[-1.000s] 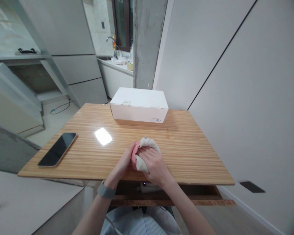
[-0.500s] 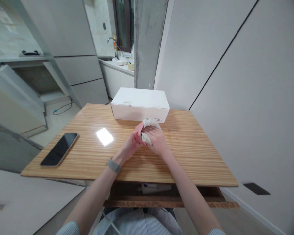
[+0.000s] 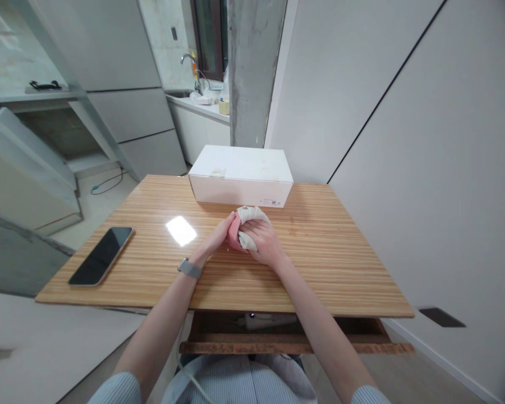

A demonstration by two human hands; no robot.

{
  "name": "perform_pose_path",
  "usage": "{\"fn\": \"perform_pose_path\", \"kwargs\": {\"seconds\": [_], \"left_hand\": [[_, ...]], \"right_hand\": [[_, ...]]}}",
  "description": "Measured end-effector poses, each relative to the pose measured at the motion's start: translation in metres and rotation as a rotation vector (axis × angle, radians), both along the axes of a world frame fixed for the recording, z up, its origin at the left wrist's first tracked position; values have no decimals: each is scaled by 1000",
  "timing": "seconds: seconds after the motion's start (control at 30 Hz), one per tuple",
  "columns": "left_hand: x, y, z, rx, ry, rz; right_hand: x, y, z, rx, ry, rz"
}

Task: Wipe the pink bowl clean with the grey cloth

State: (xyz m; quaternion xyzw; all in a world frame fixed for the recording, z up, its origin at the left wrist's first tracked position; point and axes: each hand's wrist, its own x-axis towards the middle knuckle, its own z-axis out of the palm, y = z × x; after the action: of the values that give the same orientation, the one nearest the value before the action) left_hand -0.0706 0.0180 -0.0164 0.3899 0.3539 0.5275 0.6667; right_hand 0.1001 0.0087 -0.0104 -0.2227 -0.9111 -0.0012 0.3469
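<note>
A soft bundle of white cloth [image 3: 252,214] with a pink fabric part [image 3: 233,234] on its left lies on the table, just in front of the white box. My left hand [image 3: 219,234] cups the pink side, thumb along its upper edge; its other fingers are mostly hidden. From the right, my right hand [image 3: 267,242] presses onto the white cloth, fingers bent into its fold. A grey-banded watch [image 3: 190,267] is on my left wrist. I cannot make out what kind of cloth item the bundle is.
The white box [image 3: 240,191] stands at the wooden table's [image 3: 328,258] far edge. A black-screened phone [image 3: 101,256] lies at the left. Below the front edge, an open drawer [image 3: 294,339] holds a white power strip [image 3: 261,321]. A wall [image 3: 425,168] rises at the right.
Both hands and the bundle have shifted slightly left. My left hand has straightened somewhat and lies more along the pink side. The camera view has tilted a little.
</note>
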Motion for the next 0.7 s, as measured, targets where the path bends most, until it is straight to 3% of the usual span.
{"fn": "perform_pose_path", "kwargs": {"seconds": [0.17, 0.33, 0.7], "left_hand": [[-1, -11, -1, -16, 15, -74], [8, -16, 5, 21, -137, -216], [6, -4, -1, -34, -253, -106]], "right_hand": [[9, 2, -8, 4, 53, -117], [17, 3, -18, 92, 71, -176], [1, 3, -29, 147, -98, -35]]}}
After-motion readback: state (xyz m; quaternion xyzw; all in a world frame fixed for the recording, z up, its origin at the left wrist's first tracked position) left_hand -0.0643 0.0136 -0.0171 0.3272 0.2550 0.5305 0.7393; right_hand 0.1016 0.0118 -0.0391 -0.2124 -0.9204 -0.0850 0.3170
